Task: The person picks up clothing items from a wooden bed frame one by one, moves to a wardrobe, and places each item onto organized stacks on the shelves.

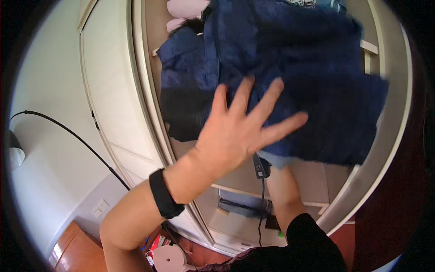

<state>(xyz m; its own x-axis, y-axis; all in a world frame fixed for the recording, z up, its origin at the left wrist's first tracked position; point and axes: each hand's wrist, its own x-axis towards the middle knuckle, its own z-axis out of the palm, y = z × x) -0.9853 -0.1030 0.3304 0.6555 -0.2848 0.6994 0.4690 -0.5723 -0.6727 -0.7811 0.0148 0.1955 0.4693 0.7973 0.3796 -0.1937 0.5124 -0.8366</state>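
Observation:
My left hand (231, 136), with a black band (164, 193) around its wrist, is spread flat over a dark blue jacket (312, 102). Its fingertips appear to touch the cloth, and the fingers are slightly blurred. A zip line (218, 64) runs down the jacket's left part, and a black section (187, 112) shows at the lower left. My right forearm (283, 185) reaches under the jacket's lower edge, where the cloth hides my right hand. Light blue cloth (277, 159) shows along that edge. Beside the forearm hangs a small black electronic module (261, 168) on a cable.
An open wardrobe (390, 102) surrounds the jacket, its white sliding door (112, 85) to the left. Pink folded items (187, 8) lie on an upper shelf, folded denim (244, 205) on a lower one. A black lamp arm (71, 136) curves at left. A pink roll-shaped object (170, 258) stands below.

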